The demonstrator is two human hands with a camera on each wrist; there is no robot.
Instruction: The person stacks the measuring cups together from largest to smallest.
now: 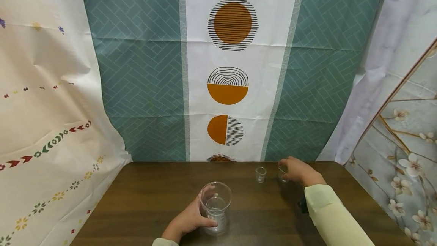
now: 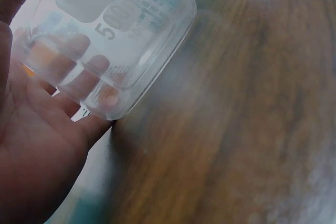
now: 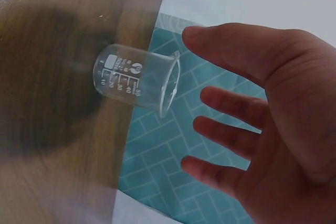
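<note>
My left hand [image 1: 191, 217] grips a large clear glass beaker [image 1: 218, 215], its thumb on the near side and fingers curled behind. In the left wrist view the beaker [image 2: 118, 35] bears a 500 mark; whether its base touches the table cannot be told. At the back right, my right hand [image 1: 298, 170] is over a small beaker [image 1: 282, 174]. Seen from the right wrist, this small beaker [image 3: 134, 80], graduated 10 to 50, stands upright on the table, and the right hand [image 3: 262, 103] has its thumb and fingers spread, apart from the rim.
Another small beaker [image 1: 260, 175] stands left of the right hand near the table's back edge. The brown wooden table [image 1: 143, 196] meets a hanging green and white patterned cloth [image 1: 143, 86]. Patterned sheets [image 1: 44, 124] hang at both sides.
</note>
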